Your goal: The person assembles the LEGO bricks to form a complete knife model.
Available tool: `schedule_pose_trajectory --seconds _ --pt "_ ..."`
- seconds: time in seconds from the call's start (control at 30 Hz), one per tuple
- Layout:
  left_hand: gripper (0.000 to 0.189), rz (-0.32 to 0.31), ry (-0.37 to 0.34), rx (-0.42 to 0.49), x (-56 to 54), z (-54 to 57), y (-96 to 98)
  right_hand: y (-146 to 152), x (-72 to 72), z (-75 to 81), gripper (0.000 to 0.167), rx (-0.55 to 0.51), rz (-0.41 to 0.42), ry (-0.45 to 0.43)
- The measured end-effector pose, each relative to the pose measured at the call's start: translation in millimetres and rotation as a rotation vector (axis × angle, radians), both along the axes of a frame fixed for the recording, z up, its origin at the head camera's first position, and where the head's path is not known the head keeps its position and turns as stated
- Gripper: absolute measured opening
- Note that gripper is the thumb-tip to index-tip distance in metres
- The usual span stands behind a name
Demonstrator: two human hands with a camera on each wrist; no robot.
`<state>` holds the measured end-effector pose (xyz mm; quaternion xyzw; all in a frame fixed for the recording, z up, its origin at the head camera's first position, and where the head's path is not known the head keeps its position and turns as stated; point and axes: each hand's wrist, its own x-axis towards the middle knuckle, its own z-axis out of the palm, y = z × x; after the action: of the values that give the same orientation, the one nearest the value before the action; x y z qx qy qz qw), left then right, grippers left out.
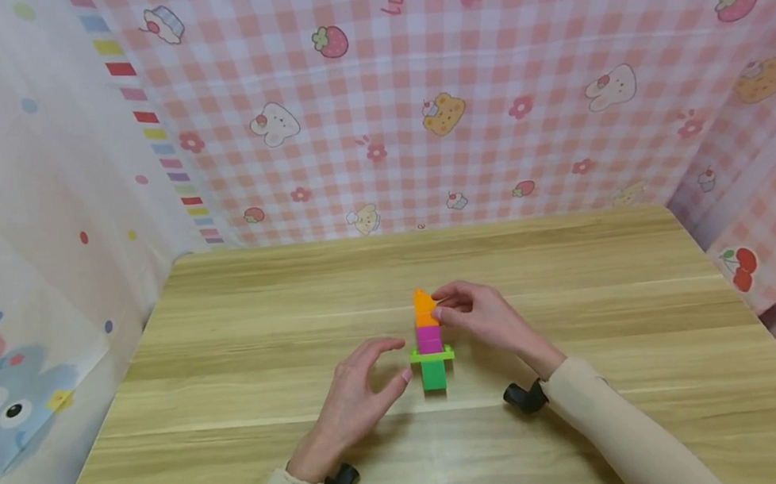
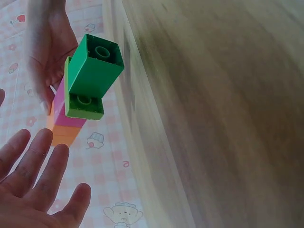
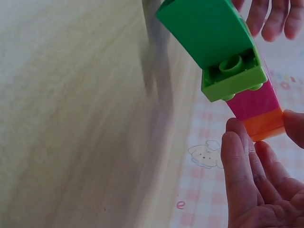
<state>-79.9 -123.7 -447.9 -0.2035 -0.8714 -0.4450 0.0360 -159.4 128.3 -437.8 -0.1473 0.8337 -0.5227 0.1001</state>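
Note:
A tower of toy building blocks is near the table's middle: orange blocks [image 1: 424, 310] on top, then magenta [image 1: 429, 339], a wider lime-green plate [image 1: 447, 353] and a green block [image 1: 434, 376] at the bottom. My right hand [image 1: 486, 317] pinches the orange blocks between thumb and fingers, from the right. In the left wrist view the green block's hollow underside [image 2: 102, 53] shows, so the tower is off the table. Left of it, my left hand [image 1: 356, 393] is spread with bent fingers, a small gap from the plate and green block.
The wooden table [image 1: 239, 450] extends around both hands. A pink checked cloth [image 1: 372, 100] hangs along its back edge, and a white patterned cloth [image 1: 52, 192] stands at the left. Black wrist cameras [image 1: 340, 483] sit below each wrist, close to the tabletop.

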Motion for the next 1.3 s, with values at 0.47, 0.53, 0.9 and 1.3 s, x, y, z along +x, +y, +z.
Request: schedule_pose_trajectory --seconds 0.47,0.53,0.9,1.3 --pt "0.046 -0.014 -0.084 -0.036 -6.6 1.6 1.6 0.3 -19.1 -8.4 0.044 0.012 0.006 -0.113" --pt "0.045 -0.036 -0.092 -0.043 -10.4 1.7 2.6 -0.1 -21.3 -8.8 0.045 0.010 0.008 -0.124" --pt "0.035 -0.113 -0.114 -0.008 -32.0 -5.9 7.1 -2.6 -29.2 -12.2 0.043 -0.017 0.014 -0.198" --pt "0.024 -0.099 -0.183 -0.062 -49.6 -11.3 13.9 -3.8 -31.1 -19.2 0.040 -0.062 0.002 -0.299"
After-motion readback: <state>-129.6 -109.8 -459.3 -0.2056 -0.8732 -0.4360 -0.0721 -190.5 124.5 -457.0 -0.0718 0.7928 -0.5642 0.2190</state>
